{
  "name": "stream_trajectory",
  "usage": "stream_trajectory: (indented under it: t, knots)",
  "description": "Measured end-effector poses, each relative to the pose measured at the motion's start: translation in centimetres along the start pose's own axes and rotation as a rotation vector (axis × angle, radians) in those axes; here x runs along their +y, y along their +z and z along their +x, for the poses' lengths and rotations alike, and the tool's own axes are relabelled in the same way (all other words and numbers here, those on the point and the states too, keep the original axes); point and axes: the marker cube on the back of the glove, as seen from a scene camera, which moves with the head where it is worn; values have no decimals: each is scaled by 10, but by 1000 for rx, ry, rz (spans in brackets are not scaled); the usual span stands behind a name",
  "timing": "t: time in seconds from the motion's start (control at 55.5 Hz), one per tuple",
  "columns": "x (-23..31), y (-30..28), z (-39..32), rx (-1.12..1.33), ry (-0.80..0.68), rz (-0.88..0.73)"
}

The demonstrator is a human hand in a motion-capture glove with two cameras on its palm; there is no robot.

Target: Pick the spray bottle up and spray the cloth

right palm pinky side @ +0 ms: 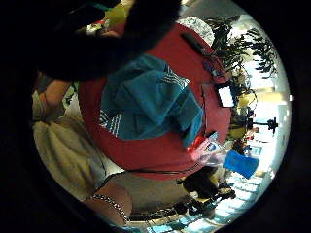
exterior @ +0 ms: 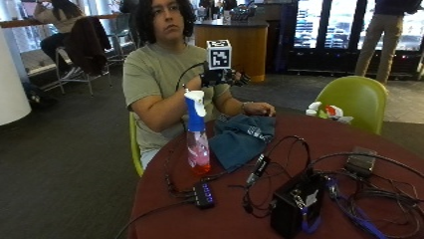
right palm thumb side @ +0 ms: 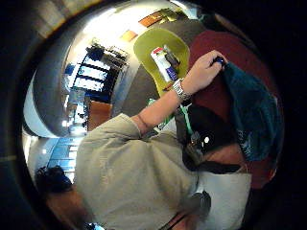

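Dark red covers the round table (exterior: 371,139), which fills the lower right of the outside view; grey carpet, a wooden counter and glass doors lie behind. A spray bottle (exterior: 196,134) with a blue-and-white head stands upright at centre left, just beside a crumpled teal cloth (exterior: 242,137). The bare hand (exterior: 260,108) rests on the cloth's far edge. The gloved right hand (exterior: 222,77) is raised at upper centre, clear of both, holding nothing; I cannot tell how its fingers stand. Black boxes and tangled cables (exterior: 344,189) crowd the lower right, partly cut off.
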Motion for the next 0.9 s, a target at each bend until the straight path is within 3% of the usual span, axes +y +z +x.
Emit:
stream_trajectory:
  t: [0.396, 0.774, 0.9]
  knots:
    - [21, -6, -2, 49, 53, 38]
    - [115, -79, 71, -9, 299, 285]
    - [151, -79, 93, -76, 514, 457]
